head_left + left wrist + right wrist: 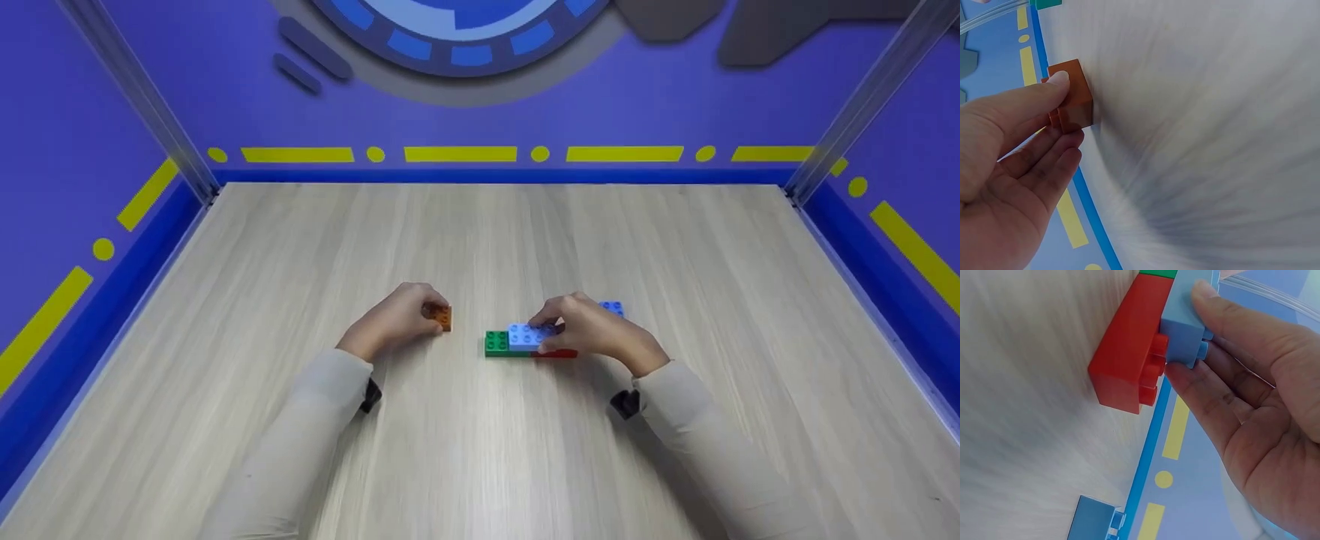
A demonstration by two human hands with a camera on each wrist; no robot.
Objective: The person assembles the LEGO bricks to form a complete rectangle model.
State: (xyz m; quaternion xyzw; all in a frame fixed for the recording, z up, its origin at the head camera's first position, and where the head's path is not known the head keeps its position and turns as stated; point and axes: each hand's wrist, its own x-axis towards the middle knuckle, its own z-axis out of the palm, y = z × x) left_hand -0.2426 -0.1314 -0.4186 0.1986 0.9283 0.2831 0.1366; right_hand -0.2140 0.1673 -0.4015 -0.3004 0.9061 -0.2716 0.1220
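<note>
Blue brick (523, 339), right hand (594, 327) pinching it, sits atop red brick (1130, 343).

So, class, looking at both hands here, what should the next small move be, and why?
Probably bring the orange brick, pinched in the left hand, toward the green brick. Bare studs show there beside the light blue brick, which overlaps green and the red brick. The right hand grips that blue one, so it could likely steady the build.

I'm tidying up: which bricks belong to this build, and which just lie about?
In use:
orange brick, in left hand
light blue brick, in right hand
green brick and red brick beneath

Lying about:
second blue brick, untouched, perhaps for later
</note>
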